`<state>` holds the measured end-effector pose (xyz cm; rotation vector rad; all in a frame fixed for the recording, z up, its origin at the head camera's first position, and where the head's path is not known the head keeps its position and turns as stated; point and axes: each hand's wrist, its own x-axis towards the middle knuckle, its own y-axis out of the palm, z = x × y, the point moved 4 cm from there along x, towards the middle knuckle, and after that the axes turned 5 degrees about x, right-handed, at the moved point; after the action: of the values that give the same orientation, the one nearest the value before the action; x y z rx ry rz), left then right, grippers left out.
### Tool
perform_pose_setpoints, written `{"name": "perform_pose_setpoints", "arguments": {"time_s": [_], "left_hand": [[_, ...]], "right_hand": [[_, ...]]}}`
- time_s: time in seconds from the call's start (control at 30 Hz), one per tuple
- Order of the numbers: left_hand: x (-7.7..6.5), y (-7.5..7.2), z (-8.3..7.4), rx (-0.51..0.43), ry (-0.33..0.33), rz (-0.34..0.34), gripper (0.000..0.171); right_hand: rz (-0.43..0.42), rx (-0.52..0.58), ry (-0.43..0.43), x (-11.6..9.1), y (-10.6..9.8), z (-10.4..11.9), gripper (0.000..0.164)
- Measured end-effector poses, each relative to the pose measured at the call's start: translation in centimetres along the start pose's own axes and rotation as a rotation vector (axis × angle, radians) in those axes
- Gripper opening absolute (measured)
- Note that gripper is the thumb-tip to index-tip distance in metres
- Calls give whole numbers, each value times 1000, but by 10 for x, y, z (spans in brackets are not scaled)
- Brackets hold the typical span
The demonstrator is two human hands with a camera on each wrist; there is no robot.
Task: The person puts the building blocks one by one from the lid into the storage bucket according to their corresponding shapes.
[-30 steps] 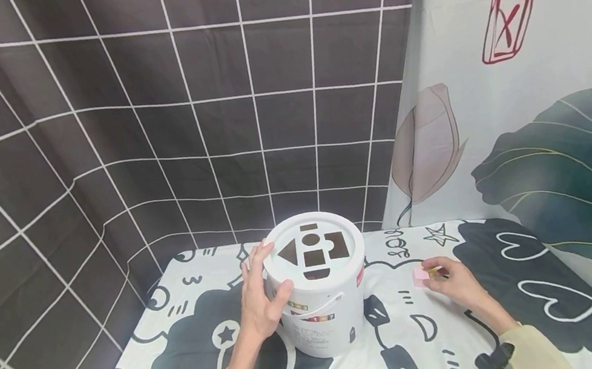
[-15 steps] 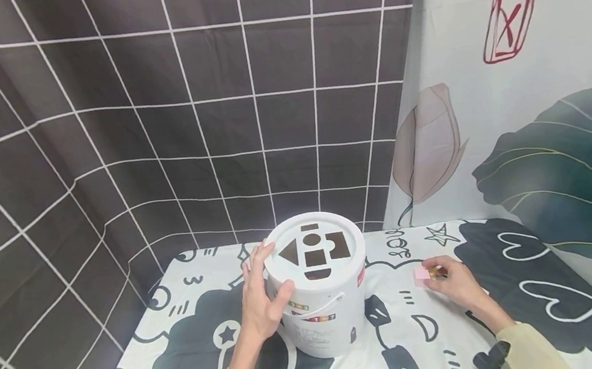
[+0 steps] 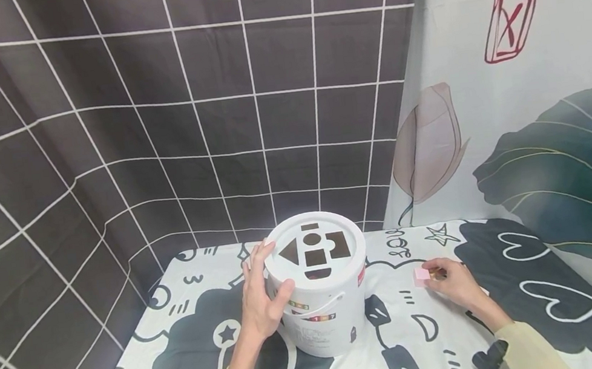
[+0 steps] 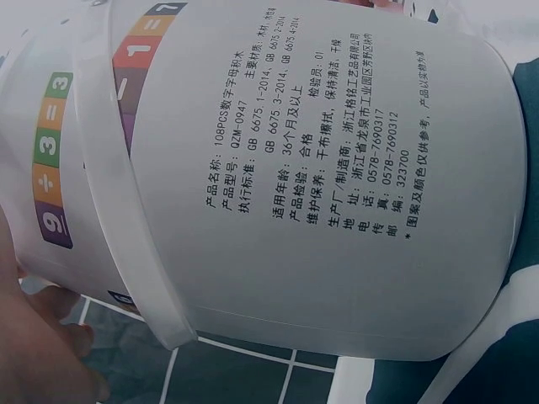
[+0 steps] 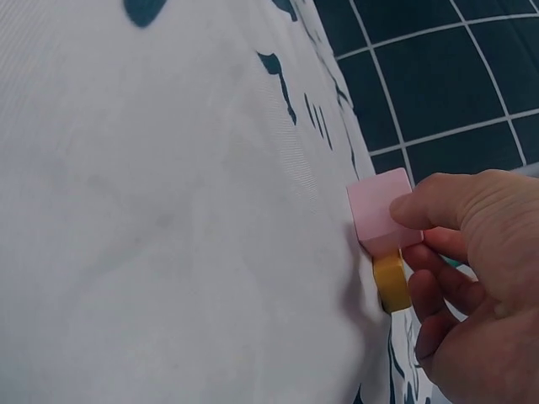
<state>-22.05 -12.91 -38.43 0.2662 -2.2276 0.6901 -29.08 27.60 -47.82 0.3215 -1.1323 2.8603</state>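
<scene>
A white lidded bucket [image 3: 319,322] stands upright on the patterned cloth, with shaped holes cut through its lid [image 3: 290,273]. My left hand [image 3: 259,298] rests against its left side at the lid's rim, fingers fairly straight and thumb spread apart from them. Printed text and coloured number strips on the bucket [image 4: 354,278] fill the left wrist view. To the right of the bucket, my right hand [image 3: 456,282] pinches a pink cube-shaped block [image 5: 381,210] low over the cloth. A yellow block [image 5: 390,282] is just beside the pink block, by the fingers. Something teal is mostly hidden behind that hand.
A black-and-white cartoon cloth [image 3: 418,341] covers the surface. Behind it hangs a dark curtain with white grid lines [image 3: 223,126], meeting a pale leaf-print curtain [image 3: 472,97] at the right. The bucket's white handle [image 4: 126,227] hangs down across its front.
</scene>
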Motion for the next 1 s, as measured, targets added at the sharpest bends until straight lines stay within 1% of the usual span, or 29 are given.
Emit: {"name": "perform_pose_setpoints", "arguments": {"time_s": [0.23,0.4,0.63,0.83,1.0], "left_hand": [[-1,0,0,3,-4,3,70],[0,1,0,5,1,0,70],[0,1,1,7,8,-4,70],[-1,0,1,7,8,-8,69],[-1,0,0,4,8,-10,69]], "right_hand": [[-3,13,-14,-1,-3,4,34],[-7,37,-17,0,-9,13,33],[-14,41,-13,1,-18,27,33],[-42,41,-81,0,-25,43,29],[-72,45,-133,0,-33,60,28]]}}
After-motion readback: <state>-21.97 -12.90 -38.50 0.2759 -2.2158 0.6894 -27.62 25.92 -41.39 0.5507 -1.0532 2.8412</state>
